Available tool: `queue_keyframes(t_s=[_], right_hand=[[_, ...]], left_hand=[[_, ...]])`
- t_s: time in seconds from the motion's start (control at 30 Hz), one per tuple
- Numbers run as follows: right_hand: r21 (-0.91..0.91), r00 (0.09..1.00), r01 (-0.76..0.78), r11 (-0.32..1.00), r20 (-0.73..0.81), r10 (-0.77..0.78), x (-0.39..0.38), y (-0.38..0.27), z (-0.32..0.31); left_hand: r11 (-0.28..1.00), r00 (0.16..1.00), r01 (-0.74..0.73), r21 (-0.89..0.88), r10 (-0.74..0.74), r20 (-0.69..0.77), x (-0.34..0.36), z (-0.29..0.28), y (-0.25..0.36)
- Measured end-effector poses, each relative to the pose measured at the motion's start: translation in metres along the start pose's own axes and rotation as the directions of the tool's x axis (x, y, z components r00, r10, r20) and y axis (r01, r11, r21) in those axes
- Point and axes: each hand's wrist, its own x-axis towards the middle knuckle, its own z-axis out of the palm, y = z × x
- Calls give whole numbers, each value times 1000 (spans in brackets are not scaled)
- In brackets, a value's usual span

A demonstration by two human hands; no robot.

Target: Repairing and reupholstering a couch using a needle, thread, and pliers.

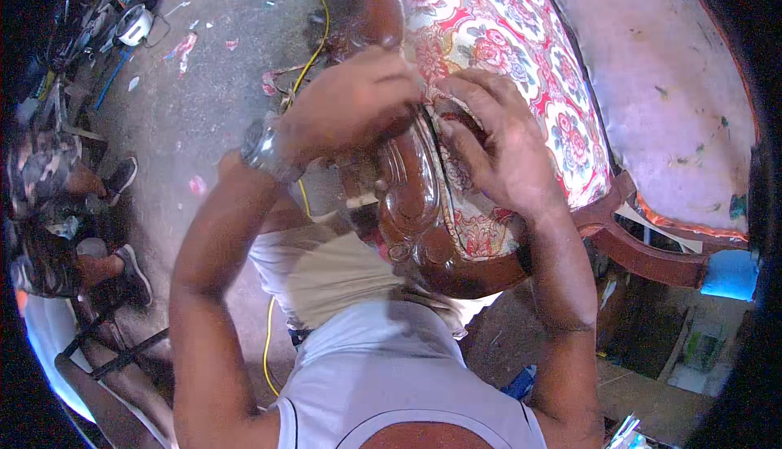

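A piece of upholstered furniture with a carved, glossy brown wooden arm (413, 188) stands right in front of me. Red, white and cream floral fabric (497, 30) covers its padding. Along the carved wood, a narrow trim (444, 176) edges a floral front panel (481, 233). My left hand (354, 103), with a watch on its wrist, is closed at the upper end of this trim; its fingertips and what they pinch are hidden. Just right of it, my right hand (509, 144) bends its thumb and fingers around a fold of the floral fabric at the panel's top.
A yellow cord (270, 343) runs along the floor to my left. Scraps and a white appliance (134, 25) lie at the far left. Another person's shoes (134, 274) show at the left edge. A bare padded piece (652, 74) with a wooden frame stands at the right.
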Motion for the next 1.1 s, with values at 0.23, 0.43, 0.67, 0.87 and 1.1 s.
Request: queue_keyframes(t_s=[0.23, 0.43, 0.67, 0.87, 1.1], right_hand=[[-153, 998, 45, 987, 51, -38, 17, -2, 2], [-400, 972, 219, 890, 170, -163, 31, -2, -2], [-480, 939, 293, 827, 307, -154, 39, -15, 1], [-600, 934, 329, 729, 318, -161, 34, -19, 13], [-70, 983, 61, 996, 180, -47, 20, 11, -6]], left_hand=[[747, 690, 276, -605, -592, -416, -22, 19, -11], [708, 682, 291, -643, -625, -380, -30, 24, -26], [743, 717, 264, -616, -578, -390, -27, 18, -23], [834, 843, 319, -451, -467, -267, -21, 7, -13], [933, 930, 340, -119, -352, -101, -2, 15, -2]])
